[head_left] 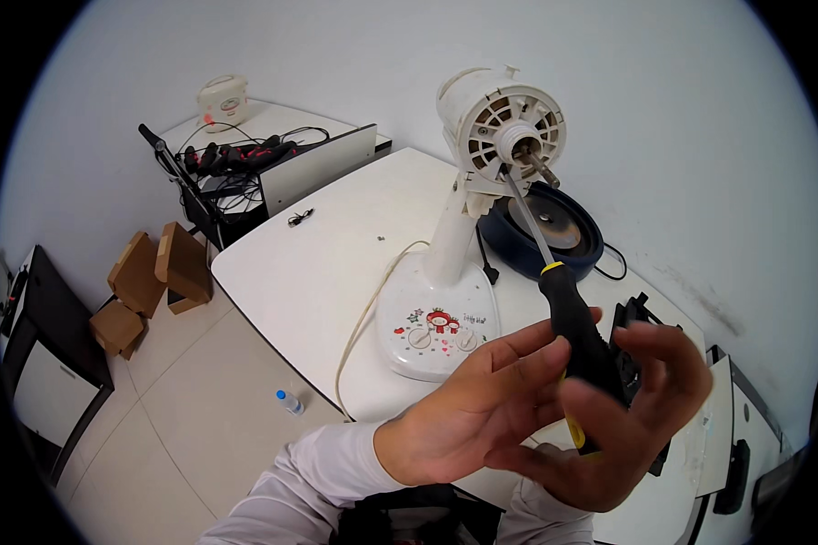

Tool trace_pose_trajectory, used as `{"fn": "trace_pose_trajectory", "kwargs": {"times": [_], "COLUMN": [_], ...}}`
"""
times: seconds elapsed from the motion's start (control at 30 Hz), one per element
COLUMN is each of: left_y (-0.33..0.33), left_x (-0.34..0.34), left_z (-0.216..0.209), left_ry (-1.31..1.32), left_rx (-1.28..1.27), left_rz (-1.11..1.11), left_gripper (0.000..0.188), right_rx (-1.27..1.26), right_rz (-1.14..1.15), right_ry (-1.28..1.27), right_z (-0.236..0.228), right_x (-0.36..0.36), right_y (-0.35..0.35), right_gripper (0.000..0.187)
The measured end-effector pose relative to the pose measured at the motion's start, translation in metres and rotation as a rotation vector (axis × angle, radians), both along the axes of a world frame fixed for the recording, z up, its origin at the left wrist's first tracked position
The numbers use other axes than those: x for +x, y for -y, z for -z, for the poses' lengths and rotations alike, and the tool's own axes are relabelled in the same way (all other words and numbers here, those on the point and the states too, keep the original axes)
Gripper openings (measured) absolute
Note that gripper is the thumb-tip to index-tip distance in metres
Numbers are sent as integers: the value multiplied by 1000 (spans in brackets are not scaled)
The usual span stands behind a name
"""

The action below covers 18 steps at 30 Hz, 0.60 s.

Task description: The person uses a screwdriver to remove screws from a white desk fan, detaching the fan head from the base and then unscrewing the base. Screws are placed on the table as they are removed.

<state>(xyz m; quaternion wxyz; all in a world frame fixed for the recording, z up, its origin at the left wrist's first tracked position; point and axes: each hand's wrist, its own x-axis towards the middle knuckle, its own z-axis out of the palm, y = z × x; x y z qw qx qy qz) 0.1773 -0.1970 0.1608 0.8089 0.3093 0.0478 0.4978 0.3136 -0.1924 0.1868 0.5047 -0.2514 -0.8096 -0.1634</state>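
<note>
A screwdriver with a black and yellow handle slants up from my hands. Its metal shaft reaches the lower front of a white fan's motor housing, beside the central collar; the contact at the tip is too small to make out. My left hand has its fingers closed against the handle's side. Around the lower handle curl the fingers of my right hand, slightly blurred, with the thumb across it and the forefinger raised. The fan base, white with red cartoon prints and dials, stands upright on the white table.
Behind the fan stand lies a round dark-blue appliance with a cord. A black object sits beside my right hand. Cables and a rice cooker occupy another table. Cardboard boxes and a bottle are on the floor.
</note>
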Motion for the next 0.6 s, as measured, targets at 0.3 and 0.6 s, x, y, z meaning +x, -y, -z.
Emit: {"fn": "trace_pose_trajectory", "kwargs": {"times": [0.3, 0.6], "left_y": [-6, -2], "left_x": [1, 1], "left_z": [-8, -8], "left_ry": [40, 95], "left_rx": [53, -54], "left_rz": [-48, -56], "left_gripper": [56, 46], "right_rx": [72, 34], "right_rz": [-132, -215], "right_ry": [-77, 105], "right_z": [1, 3], "right_x": [10, 2], "right_y": [-8, -10], "right_gripper": [52, 24]}}
